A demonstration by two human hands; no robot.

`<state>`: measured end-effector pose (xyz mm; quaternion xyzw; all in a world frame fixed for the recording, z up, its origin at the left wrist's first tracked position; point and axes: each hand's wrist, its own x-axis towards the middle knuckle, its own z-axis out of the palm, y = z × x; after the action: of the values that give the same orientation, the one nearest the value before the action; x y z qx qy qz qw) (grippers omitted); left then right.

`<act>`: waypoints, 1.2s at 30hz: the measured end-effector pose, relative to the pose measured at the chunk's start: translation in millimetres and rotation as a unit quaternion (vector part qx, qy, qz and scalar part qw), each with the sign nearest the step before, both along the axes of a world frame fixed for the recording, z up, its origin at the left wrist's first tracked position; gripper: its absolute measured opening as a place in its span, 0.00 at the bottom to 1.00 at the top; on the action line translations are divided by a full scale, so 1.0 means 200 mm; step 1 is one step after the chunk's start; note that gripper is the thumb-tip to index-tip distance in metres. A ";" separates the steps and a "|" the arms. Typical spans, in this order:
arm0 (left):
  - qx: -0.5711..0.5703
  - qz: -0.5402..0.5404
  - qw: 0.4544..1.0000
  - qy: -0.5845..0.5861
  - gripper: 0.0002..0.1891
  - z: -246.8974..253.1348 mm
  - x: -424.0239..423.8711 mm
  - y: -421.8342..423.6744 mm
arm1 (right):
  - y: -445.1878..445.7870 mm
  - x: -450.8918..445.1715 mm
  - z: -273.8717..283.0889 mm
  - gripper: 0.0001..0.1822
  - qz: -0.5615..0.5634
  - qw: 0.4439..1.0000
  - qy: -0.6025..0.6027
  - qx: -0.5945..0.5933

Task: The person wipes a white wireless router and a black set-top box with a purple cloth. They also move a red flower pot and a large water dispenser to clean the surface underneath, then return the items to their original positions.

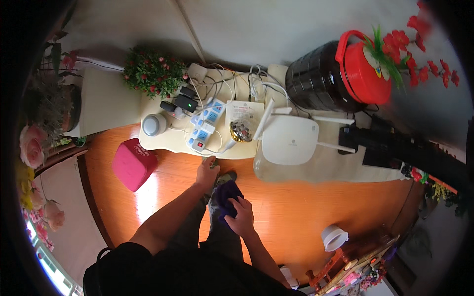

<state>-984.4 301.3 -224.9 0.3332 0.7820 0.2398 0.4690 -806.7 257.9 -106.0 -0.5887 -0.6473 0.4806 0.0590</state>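
My right hand (242,217) grips a bunched dark purple cloth (226,196) above my legs. To its upper left, my left hand (207,173) is near the front edge of a cream tabletop (166,142), its fingers partly curled; whether it holds anything is not plain. Just beyond it on the tabletop lie a blue and white power strip (205,127) with a red switch and a faceted bulb-shaped lamp (241,130) with a gold rim. A white router (290,140) with several antennas sits to the right.
Tangled cables, black adapters (186,103), a round grey-topped device (154,125) and a potted flowering plant (153,72) crowd the back left. A large dark jar (314,77) with a red lid stands at back right. A pink stool (134,164) and white bucket (334,238) are below.
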 end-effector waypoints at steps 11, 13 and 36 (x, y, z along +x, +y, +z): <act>-0.144 -0.102 0.981 0.075 0.19 0.14 -0.03 -0.35 | -0.40 0.15 -0.04 0.29 -0.036 0.999 -0.020 0.001; -0.145 -0.137 0.970 0.139 0.15 0.19 -0.06 -0.42 | -0.44 0.16 -0.06 0.30 -0.055 0.998 -0.027 0.001; -0.116 -0.216 0.963 0.109 0.15 0.12 -0.24 -0.63 | -0.57 0.00 -0.20 0.30 -0.184 0.981 0.003 -0.059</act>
<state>-1033.0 175.0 -201.6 0.4613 0.7605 0.0029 0.4570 -806.1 142.9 -146.6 -0.6990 -0.4981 0.5004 0.1139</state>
